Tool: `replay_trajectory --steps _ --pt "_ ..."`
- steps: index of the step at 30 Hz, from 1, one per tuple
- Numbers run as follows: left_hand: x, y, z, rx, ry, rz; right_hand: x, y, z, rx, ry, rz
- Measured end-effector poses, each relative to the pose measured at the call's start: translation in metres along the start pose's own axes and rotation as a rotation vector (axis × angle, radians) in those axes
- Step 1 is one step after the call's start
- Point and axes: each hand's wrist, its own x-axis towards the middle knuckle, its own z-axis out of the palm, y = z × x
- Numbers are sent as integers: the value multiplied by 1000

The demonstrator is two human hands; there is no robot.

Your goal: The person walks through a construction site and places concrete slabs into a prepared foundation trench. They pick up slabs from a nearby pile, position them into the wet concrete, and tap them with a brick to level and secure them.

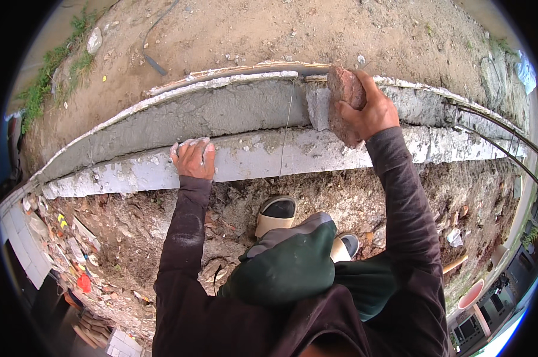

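Head view: between one and two o'clock, the right hand [373, 107] has its fingers clamped on a rough, reddish-brown brick [347, 98], the thumb across its near face. The brick stands on end, long and narrow, its faces pitted and crumbly, at the strip of concrete [221, 110]. Just beside it, toward one o'clock, a pale grey block [319, 109] sits in the strip. Between nine and ten o'clock, the left hand [193, 157] rests on the whitish board [251, 160] with its fingers bent over the top, the thumb apart from them, the tips dusted pale.

Smooth, wet-looking grey concrete fills the curving channel behind that board. Dark bars [489, 140] jut over it between two and three o'clock. Beyond, toward twelve, lies sandy ground [245, 35], with green plants [49, 83] at ten. Near six, a sandal [276, 215] stands on loose, rubble-strewn soil [144, 226]; a red scrap [83, 282] lies at eight.
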Motion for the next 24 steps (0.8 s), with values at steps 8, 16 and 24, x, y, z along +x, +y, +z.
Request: replay_trajectory --steps 8,16,24 --pt "0 4 4 39 21 34 -22 5 -18 88 118 0" --pt "-3 -6 11 85 57 61 -11 5 -40 104 79 76" --pt "-11 9 -2 120 35 277 -43 38 -1 30 -115 1"
